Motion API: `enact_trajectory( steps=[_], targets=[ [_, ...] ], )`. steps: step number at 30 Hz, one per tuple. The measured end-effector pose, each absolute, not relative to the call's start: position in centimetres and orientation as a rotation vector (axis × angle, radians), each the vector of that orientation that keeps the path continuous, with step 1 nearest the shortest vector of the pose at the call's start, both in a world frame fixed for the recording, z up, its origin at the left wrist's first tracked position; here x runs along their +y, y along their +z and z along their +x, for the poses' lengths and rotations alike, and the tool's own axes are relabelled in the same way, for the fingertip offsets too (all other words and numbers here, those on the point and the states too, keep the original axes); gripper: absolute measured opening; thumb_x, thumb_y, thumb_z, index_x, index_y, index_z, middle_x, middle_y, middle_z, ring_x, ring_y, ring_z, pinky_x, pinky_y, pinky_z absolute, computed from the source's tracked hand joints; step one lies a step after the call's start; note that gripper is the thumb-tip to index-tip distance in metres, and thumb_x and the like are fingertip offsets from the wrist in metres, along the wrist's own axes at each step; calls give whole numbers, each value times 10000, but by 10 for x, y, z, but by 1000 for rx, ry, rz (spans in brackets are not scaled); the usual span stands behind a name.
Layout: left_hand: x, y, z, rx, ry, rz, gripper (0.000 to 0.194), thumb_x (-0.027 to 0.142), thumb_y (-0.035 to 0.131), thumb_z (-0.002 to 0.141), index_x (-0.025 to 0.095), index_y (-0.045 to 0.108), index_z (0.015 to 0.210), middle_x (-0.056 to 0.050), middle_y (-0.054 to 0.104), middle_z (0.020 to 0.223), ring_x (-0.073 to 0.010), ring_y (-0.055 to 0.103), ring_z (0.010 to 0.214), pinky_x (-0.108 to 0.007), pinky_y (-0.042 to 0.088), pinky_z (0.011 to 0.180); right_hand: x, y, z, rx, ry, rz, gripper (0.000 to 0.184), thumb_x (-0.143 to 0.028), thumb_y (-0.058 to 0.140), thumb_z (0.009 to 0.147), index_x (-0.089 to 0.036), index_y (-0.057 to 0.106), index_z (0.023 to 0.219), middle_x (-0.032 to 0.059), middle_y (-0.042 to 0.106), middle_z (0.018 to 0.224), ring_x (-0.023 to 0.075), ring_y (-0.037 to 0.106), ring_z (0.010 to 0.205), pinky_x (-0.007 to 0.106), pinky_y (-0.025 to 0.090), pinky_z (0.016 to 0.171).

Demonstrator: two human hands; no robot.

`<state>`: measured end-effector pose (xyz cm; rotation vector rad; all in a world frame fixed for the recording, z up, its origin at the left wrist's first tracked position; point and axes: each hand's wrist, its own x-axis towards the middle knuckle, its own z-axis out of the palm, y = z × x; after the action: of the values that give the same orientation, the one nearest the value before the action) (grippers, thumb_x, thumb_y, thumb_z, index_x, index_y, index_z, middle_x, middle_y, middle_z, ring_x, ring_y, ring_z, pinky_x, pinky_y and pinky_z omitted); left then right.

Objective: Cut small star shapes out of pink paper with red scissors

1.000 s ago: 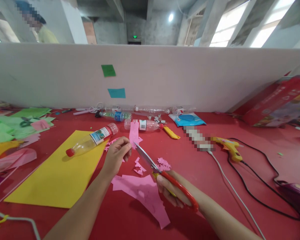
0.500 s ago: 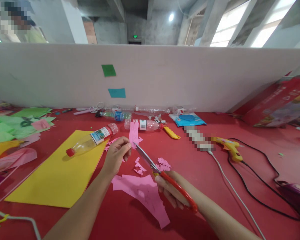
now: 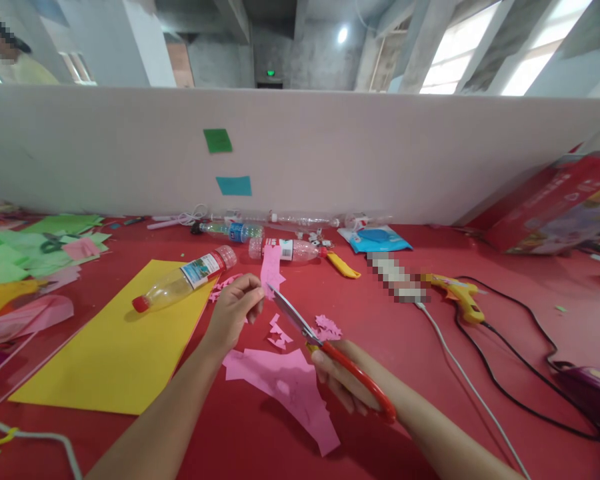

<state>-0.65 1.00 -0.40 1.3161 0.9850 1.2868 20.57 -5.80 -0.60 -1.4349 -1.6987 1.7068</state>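
Observation:
My left hand (image 3: 233, 312) pinches a small folded piece of pink paper (image 3: 270, 268) and holds it upright above the red table (image 3: 390, 333). My right hand (image 3: 347, 383) grips red-handled scissors (image 3: 325, 343), whose blades point up and left with the tips at the lower edge of the pink piece. Below the hands lies a larger cut pink sheet (image 3: 287, 387). Small pink scraps (image 3: 325, 328) lie beside the blades.
A yellow sheet (image 3: 115, 347) with an empty plastic bottle (image 3: 183, 280) on it lies at left. More bottles (image 3: 285, 250), a yellow knife (image 3: 343, 265), a glue gun (image 3: 457, 293) with cables, a red box (image 3: 555, 207) and green papers (image 3: 25, 257) surround the spot. A person stands behind the wall, far left.
The pink piece in my left hand has turned slightly and the scissor tips have shifted a little along its edge. The person behind the wall has moved left.

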Motion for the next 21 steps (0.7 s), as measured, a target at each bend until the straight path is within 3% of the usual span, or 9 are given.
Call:
enact_trajectory(
  steps=[15,21],
  targets=[
    [12,-10,-5,1016,1350,1231,147,257,575,768,182,530,650,60,525,509,-54,433,393,-171,327,384,-59,-1,202,-1666,1681,-1427,431,-585,499,841,-200,447,655,-84,434,345,43,298,237,146,252,269],
    [6,-6,2,917,1225,1257,277,352,578,809,172,531,604,36,538,516,-61,445,410,-192,347,403,-63,-12,198,-1672,1604,-1376,491,-645,448,839,-202,443,626,-61,462,367,43,307,239,158,231,276]
  ],
)
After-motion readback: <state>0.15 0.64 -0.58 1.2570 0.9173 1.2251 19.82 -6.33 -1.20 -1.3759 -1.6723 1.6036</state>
